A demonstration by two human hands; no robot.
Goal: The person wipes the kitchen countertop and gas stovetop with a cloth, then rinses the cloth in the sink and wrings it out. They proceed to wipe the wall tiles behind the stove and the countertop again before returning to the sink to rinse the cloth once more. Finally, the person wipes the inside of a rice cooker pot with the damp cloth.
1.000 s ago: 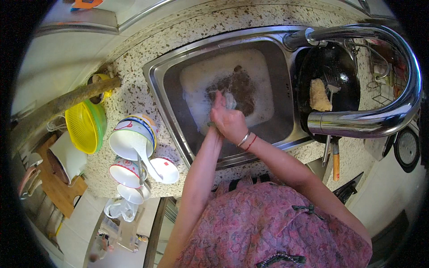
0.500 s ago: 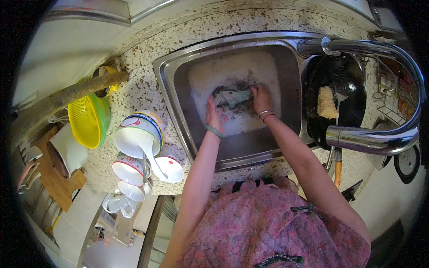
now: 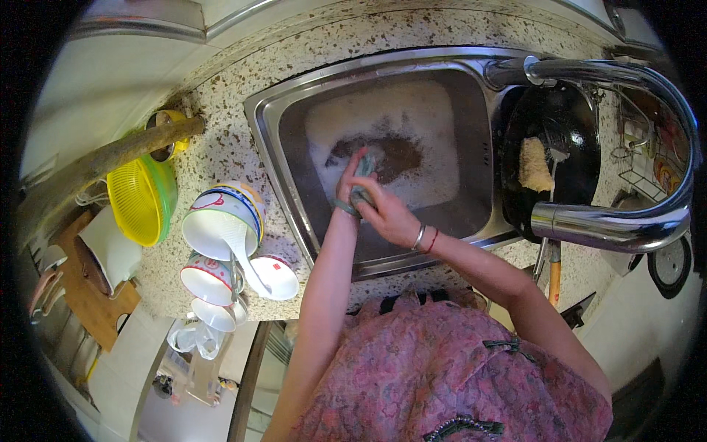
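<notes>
Head: hands (image 3: 372, 202) clasped around cloth (image 3: 362, 177)

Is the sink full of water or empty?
Partly filled: the sink holds white foamy water over its bottom, with a dark brown patch in the middle. How deep it is, I cannot tell.
</notes>
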